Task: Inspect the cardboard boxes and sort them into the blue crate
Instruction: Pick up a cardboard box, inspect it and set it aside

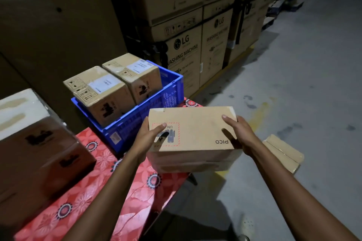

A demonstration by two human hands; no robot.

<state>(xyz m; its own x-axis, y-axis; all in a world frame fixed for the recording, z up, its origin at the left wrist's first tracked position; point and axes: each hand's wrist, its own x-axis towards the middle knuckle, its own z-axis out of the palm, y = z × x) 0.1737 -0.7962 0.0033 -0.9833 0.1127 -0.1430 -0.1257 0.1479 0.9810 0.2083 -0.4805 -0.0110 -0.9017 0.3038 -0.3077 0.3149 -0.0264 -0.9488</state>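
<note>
Between left hand [150, 137] and right hand [235, 133], each gripping one end, PICO box [195, 129] is held near blue crate [137, 121] ahead-left: two boxes [101, 88] already in, stacked boxes [39, 152] on bench [137, 191] left of hands pending.

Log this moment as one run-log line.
left hand: grips PICO box | right hand: grips PICO box | blue crate: holds two boxes

A near carton [101, 92] and a far carton [135, 72] fill the left of the blue crate [137, 121]. Its right side seems open, though the held box [192, 129] hides part of it. Washing-machine cartons [182, 49] wall off the space behind. A large box [39, 152] blocks the left of the tabletop [94, 191], and the strip beside it is free. The floor [313, 94] at right is open past a small carton [284, 152].
</note>
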